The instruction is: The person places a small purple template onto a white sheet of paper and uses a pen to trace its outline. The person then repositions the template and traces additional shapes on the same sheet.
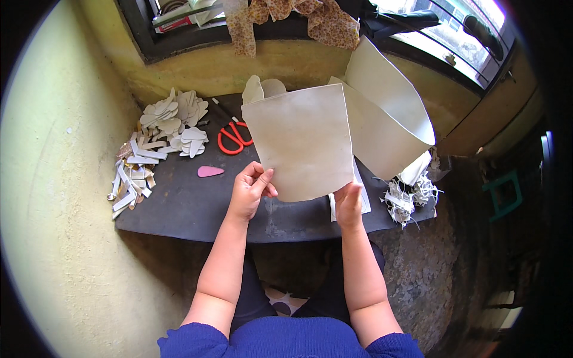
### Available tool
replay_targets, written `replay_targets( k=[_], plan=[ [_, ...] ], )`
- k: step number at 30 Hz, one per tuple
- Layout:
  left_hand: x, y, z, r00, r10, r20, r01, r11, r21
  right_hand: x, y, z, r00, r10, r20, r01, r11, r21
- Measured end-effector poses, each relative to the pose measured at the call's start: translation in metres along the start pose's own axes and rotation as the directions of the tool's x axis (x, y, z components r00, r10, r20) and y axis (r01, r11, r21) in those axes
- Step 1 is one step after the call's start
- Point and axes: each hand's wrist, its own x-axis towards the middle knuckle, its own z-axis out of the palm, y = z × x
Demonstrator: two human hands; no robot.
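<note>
Evidently, both hands are occupied with one off-white, roughly rectangular sheet of thin, stiff-looking material (301, 143), held up above the near middle of the dark-topped bench (179, 212). The left hand (248, 188) has its grip closed on the lower left corner, thumb across the face and fingers curled at the edge and behind. The right hand (348, 206) grasps the opposite lower corner; how its fingers sit behind the edge cannot be told. Taking the two near corners probably keeps the sheet spread and level, and leaves its broad face unobstructed to the eye.

Beneath its right side, a flat white piece (364, 203) shows only in part. Behind and to the right stands a large cream sheet curled into a loop (388, 143), perhaps set there because its springy bend needs room against the wall.

Red-handled scissors (231, 138) lie just left of the sheet, likely within easy reach. Nearer the left hand is a small pink teardrop-shaped piece (210, 172). Pale rounded cutouts (170, 113) and narrow pale strips (134, 179) are heaped at the left end, while tangled white shreds (409, 194) gather at the right, presumably sorted apart by shape.
</note>
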Motion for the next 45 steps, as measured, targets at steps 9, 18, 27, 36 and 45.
replay_targets(
  k=[9,18,27,36,45],
  plan=[
    [-0.002,0.009,0.000,0.997,-0.037,0.074,0.034,0.998,0.053,0.008,0.004,0.014,0.973,-0.119,-0.200,0.058,0.956,-0.286],
    [0.000,0.010,-0.014,1.000,-0.007,0.010,0.007,0.999,0.042,0.008,0.002,0.009,0.992,0.015,-0.122,-0.043,0.974,-0.223],
    [0.000,0.011,-0.015,0.998,-0.033,0.048,0.030,0.997,0.068,0.012,0.002,-0.020,0.984,0.075,-0.160,-0.106,0.975,-0.194],
    [0.000,0.012,-0.017,0.998,-0.034,0.054,0.029,0.995,0.096,0.013,-0.009,-0.015,0.962,0.175,-0.208,-0.210,0.965,-0.158],
    [0.001,0.011,-0.019,0.998,-0.039,0.046,0.034,0.993,0.117,0.014,-0.004,-0.008,0.996,0.065,-0.060,-0.083,0.918,-0.387]
  ],
)
